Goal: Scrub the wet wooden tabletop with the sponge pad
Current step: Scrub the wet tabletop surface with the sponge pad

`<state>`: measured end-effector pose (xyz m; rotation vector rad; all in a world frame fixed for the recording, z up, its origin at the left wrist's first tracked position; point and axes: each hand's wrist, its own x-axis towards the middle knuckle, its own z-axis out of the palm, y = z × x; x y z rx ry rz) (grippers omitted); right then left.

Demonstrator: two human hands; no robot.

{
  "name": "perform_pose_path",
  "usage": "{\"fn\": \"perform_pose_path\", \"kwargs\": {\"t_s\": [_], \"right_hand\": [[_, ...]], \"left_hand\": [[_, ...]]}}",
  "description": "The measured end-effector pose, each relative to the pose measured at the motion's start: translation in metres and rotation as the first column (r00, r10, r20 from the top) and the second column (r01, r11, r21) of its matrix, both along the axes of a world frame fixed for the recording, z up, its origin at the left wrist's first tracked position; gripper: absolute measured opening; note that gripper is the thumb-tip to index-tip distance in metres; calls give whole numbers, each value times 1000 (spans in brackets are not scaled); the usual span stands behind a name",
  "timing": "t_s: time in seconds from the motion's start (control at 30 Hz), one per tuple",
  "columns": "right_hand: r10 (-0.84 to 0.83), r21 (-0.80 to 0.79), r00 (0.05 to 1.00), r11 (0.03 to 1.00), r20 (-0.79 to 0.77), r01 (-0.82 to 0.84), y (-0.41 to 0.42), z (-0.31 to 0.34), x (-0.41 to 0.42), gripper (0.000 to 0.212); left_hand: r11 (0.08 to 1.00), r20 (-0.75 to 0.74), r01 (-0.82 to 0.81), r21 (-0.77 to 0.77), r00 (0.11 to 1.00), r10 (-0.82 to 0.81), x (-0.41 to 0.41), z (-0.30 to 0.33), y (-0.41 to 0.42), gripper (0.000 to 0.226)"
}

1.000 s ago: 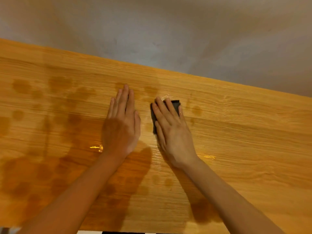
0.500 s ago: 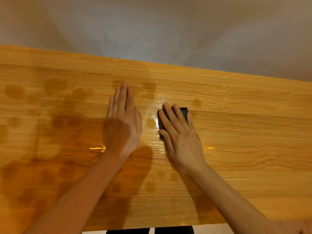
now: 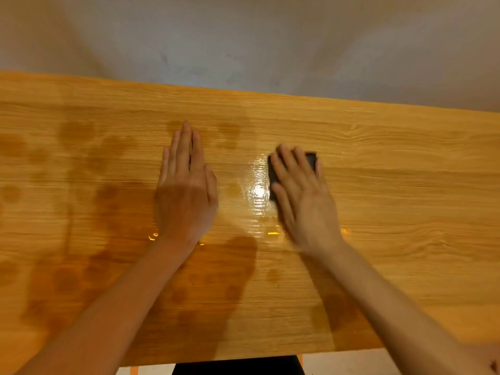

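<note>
The wooden tabletop (image 3: 392, 201) fills most of the view, with dark wet patches on its left and near side and a glossy wet streak in the middle. A small dark sponge pad (image 3: 311, 159) lies on the wood, mostly hidden under my right hand (image 3: 303, 196), which presses it down with straight fingers. My left hand (image 3: 186, 190) rests flat on the table, palm down, fingers together, a hand's width left of the pad.
A plain grey wall (image 3: 243, 41) rises right behind the table's far edge. The near table edge runs along the bottom, with light floor and a dark shape below it.
My right hand has slid the pad to the right, away from the left hand, leaving a shiny wet streak. The left hand has stayed in place.
</note>
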<state>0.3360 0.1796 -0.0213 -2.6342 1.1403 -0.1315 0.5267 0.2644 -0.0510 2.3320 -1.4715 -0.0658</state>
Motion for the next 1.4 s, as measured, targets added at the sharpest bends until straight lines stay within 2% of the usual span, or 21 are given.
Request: {"fn": "perform_pose_path", "kwargs": {"t_s": [0.13,0.2,0.27,0.4,0.5,0.6,0.67,0.8,0.87,0.93,0.97,1.03,1.17,1.27,1.33,1.4], "right_hand": [[-252,-19,968,968,-1,252,-96,-4,20,50],[-320,-18,947,947,26,321,-94,-6,21,49],[-296,-28,954,954,52,298,-50,-2,9,49],[-148,39,989,988,8,148,40,4,-32,49],[-139,-5,990,990,-4,139,-14,-1,-26,49],[-317,-9,948,948,27,317,-78,-3,-6,49],[-356,5,934,935,38,356,-71,-4,-9,49],[-229,-6,973,973,3,229,5,5,-72,49],[-326,-18,945,945,-10,326,11,4,-96,50],[-517,6,856,856,18,517,5,4,-84,52],[-555,2,831,831,37,556,5,3,-68,52],[-493,-14,868,869,61,495,20,-1,-25,51],[-168,-20,984,985,58,169,67,-10,49,48],[45,6,998,999,32,-45,68,-7,45,49],[44,-13,999,999,24,-44,54,-3,9,47],[-98,-53,995,994,-6,97,37,-1,-40,47]], "left_hand": [[1000,-10,-6,-20,1000,6,2,-1,0,54],[1000,-16,-6,-20,1000,5,2,-2,1,54],[1000,-23,-10,-21,1000,9,2,-1,1,54],[1000,-35,-7,-23,999,6,1,-1,0,54],[1000,-50,-11,-9,999,11,2,1,0,56],[1000,-31,-8,-11,1000,8,2,1,1,56],[1000,-21,-3,-7,1000,3,3,1,1,56],[1000,-30,-12,19,999,13,3,3,2,57],[1000,-49,8,18,999,-7,3,4,4,56],[999,-74,46,6,996,-46,3,7,9,55],[998,-90,61,0,994,-61,1,10,14,55],[997,-122,73,-4,990,-73,-8,14,34,54],[996,-193,72,48,979,-61,-38,23,88,56],[995,-186,50,84,982,-33,-52,20,108,59],[996,-155,47,81,987,-34,-54,16,111,58],[996,-133,46,78,990,-35,-54,12,110,57]]}}
